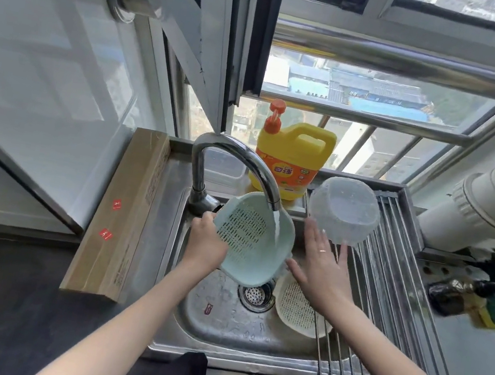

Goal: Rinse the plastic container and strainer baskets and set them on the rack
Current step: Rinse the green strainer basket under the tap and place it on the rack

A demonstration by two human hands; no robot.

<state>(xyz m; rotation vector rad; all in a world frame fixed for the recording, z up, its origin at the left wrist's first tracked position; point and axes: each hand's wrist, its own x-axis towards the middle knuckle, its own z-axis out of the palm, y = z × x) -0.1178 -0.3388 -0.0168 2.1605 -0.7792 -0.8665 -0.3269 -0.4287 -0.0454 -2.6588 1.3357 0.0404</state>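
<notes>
While the left hand [207, 239] grips the rim of the green strainer basket [250, 237] under the running faucet [236, 165], the right hand [322, 263] hovers released, fingers spread, just beside it. Below lies a cream strainer basket [297, 308] in the sink [234, 327]. The plastic container [344, 211] rests inverted on the rack [389, 278].
</notes>
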